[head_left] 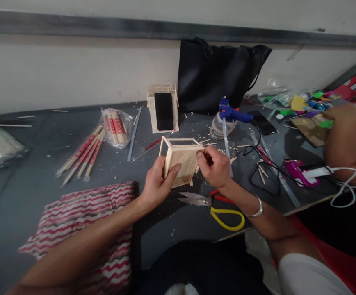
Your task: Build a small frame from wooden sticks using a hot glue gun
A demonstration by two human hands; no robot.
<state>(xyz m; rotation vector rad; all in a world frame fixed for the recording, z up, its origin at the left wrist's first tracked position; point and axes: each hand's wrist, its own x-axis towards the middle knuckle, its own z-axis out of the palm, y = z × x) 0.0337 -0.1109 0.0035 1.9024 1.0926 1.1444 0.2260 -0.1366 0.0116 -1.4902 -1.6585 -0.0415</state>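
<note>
A small box-like frame of thin wooden sticks (183, 167) is held up above the table, its slatted side turned towards me. Wrapped round its left edge, my left hand (161, 176) has the thumb pressed on the slats. My right hand (214, 166) is closed in a pinch at the upper right corner; whether a small piece is between the fingertips I cannot make out. Just below lie scissors (210, 203) with yellow and red handles. Behind to the right, a blue glue gun (233, 112) rests on a clear plastic container (221, 127).
Wrapped chopsticks (84, 153) and a bagged bundle (115, 127) lie left, near a striped cloth (94, 229). A phone (163, 111) leans on a stick-built stand (150, 100) before a black bag (217, 73). Cables and a co-worker's arm (344, 135) occupy the right. Stick scraps litter the middle.
</note>
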